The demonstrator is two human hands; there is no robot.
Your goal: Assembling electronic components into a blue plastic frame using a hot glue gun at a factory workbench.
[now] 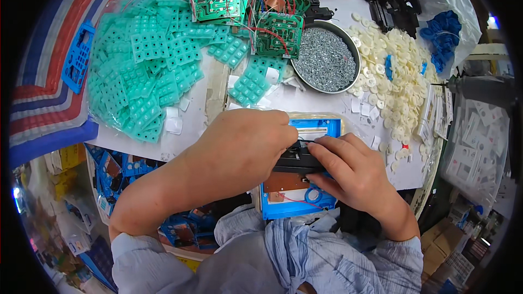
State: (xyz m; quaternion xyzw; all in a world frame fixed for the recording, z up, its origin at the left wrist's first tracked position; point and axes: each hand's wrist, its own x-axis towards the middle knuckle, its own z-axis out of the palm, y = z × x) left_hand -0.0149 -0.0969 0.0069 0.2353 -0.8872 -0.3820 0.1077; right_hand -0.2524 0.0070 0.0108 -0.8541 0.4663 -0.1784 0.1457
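Observation:
At the table's near edge lies a blue plastic casing (298, 209) with a brown circuit board (286, 182) inside it. A long black plastic part (297, 164) lies across the casing, seemingly above the board. My right hand (357, 171) grips its right end between thumb and fingers. Curled over the left end, my left hand (245, 139) has its fingers closed in a pinch near a small dark fitting on the black part. What those fingertips hold is hidden behind the hand. A thin reddish wire runs across the lower part of the casing.
Green rubber keypads (147, 65) pile up at the left. Green circuit boards with wires (277, 34) lie at the back beside a round tin of small screws (327, 57). Cream plastic discs (395, 71) spread to the right. A single blue casing (79, 57) rests far left.

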